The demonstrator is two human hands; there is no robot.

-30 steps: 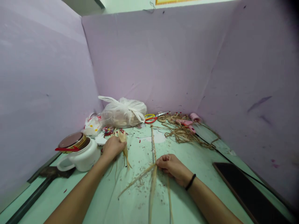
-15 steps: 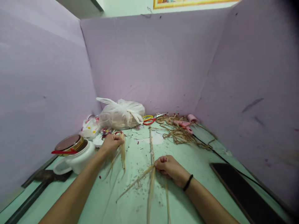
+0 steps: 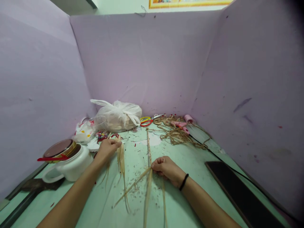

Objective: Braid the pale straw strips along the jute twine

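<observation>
A thin braid [image 3: 148, 145] of pale dry plant strips runs down the middle of the green tabletop. My right hand [image 3: 167, 171], with a black band at the wrist, pinches its lower end. Loose strips [image 3: 147, 193] fan out below that pinch, towards the lower left and straight down. To the left, my left hand [image 3: 109, 150] is closed at the fingertips on a bundle of similar dry strips [image 3: 121, 160]. The bundle's tails hang down, and one long strip reaches near the loose strips of the braid. The fingertips are partly hidden by the hand.
A white pot [image 3: 77, 164] with a gold-rimmed lid [image 3: 60, 148] and a hammer-like tool [image 3: 30, 193] stand left. Behind lie a white plastic bag [image 3: 118, 115], scissors [image 3: 146, 121], jute twine [image 3: 175, 136] and a pink glue gun [image 3: 180, 125]. A dark phone-like slab [image 3: 235, 186] lies right.
The view has shifted slightly, so the scene sits further left. From the bundle at my left hand, a long strip now hangs lower. My right hand keeps its pinch on the braid.
</observation>
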